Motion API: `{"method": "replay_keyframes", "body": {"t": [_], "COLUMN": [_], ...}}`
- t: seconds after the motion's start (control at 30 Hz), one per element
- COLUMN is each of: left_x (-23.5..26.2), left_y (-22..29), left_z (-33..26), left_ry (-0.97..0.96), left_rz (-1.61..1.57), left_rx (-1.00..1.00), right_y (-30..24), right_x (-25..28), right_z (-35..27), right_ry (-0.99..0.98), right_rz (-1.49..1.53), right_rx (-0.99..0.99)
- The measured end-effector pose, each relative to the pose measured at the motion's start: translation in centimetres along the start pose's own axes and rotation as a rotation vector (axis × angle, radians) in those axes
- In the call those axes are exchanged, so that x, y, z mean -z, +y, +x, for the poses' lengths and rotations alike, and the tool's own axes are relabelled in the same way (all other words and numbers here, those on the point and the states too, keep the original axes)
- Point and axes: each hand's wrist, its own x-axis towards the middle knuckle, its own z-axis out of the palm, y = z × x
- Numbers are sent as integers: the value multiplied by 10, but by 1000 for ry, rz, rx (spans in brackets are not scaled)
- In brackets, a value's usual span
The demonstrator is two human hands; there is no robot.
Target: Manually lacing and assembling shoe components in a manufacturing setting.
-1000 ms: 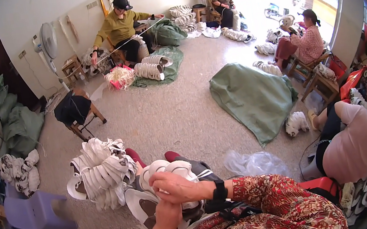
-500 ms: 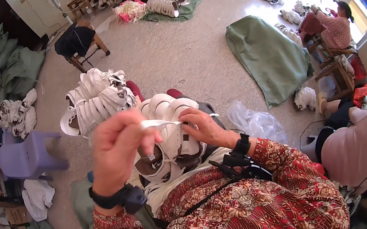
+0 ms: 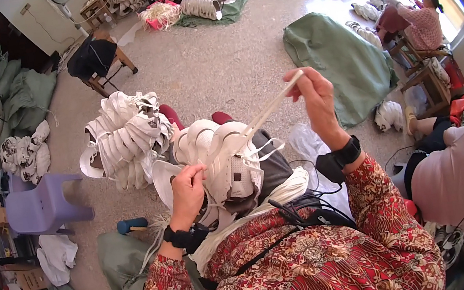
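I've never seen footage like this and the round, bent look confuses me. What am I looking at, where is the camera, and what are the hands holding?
The picture comes from a wide fisheye camera worn on a person's head, looking down at their own arms; that is why the edges curve and the corners are black. There is no machine, only two bare hands in patterned red sleeves. The right hand is raised and pinches one end of a white lace, pulled taut. The left hand grips the other end down at a white shoe upper resting on the lap. On the floor just beyond lies a pile of similar white uppers, with a purple plastic stool to the left and a green sack to the right. Other people sit working at the room's edges.
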Motion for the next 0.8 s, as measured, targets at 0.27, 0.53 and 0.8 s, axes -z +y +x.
{"method": "replay_keyframes", "body": {"t": [0.27,0.53,0.8], "left_x": [15,-34,-41], "left_y": [11,29,27], "left_z": [11,35,38], "left_ry": [22,-87,-104], "left_rz": [372,-157,21], "left_rx": [15,106,43], "right_y": [49,101,69], "right_x": [40,71,49], "right_z": [-48,-98,-104], "right_ry": [132,-268,-384], "right_rz": [165,-401,-398], "right_rx": [-329,-376,-450]}}
